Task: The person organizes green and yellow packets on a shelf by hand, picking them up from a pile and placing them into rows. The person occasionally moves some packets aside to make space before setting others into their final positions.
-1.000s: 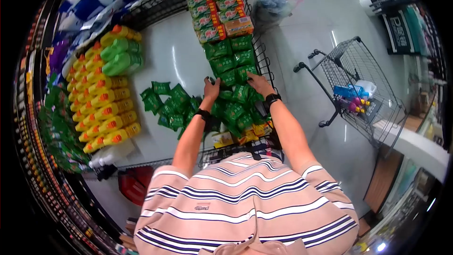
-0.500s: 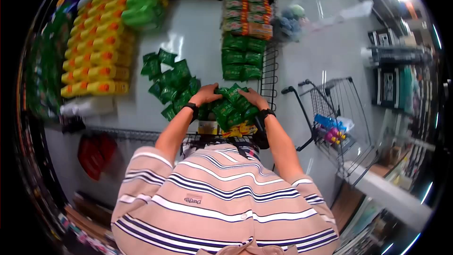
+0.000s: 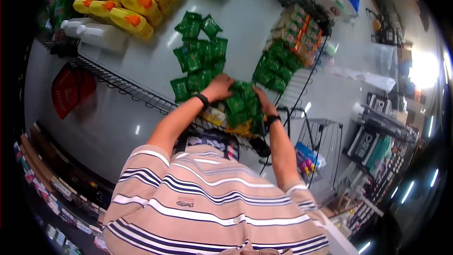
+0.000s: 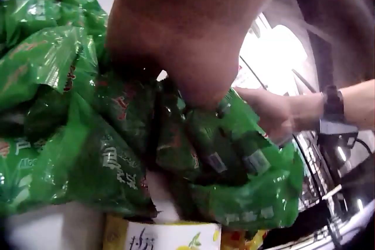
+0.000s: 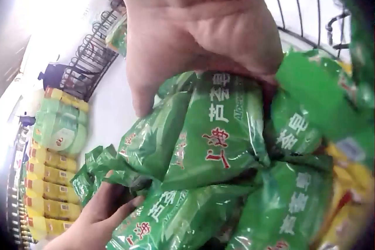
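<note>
Green plastic-wrapped soap packets (image 3: 243,101) lie heaped at the shelf's front edge between my two hands. My right hand (image 3: 265,101) grips the heap from its right side; in the right wrist view its thumb and fingers straddle a soap packet (image 5: 217,127) marked with red and white characters. My left hand (image 3: 220,88) holds the heap's left side, fingers bent at the packets' edge, partly hidden behind its own wrist in the left wrist view. More green packets (image 3: 200,54) are scattered left of my left hand. A neat row of green packets (image 3: 276,68) stands farther back on the right.
Orange-and-green soap boxes (image 3: 297,30) are stacked behind the row. Yellow bottles (image 3: 132,19) and white jugs (image 3: 101,35) stand at the left. A wire rail (image 3: 127,87) edges the shelf. A red basket (image 3: 71,89) is at the left, a shopping cart (image 3: 321,146) at the right.
Both hands have come back from the packet row toward the shelf's front edge, closing in on the heap from either side. The head view has turned, tilting the shelf.
</note>
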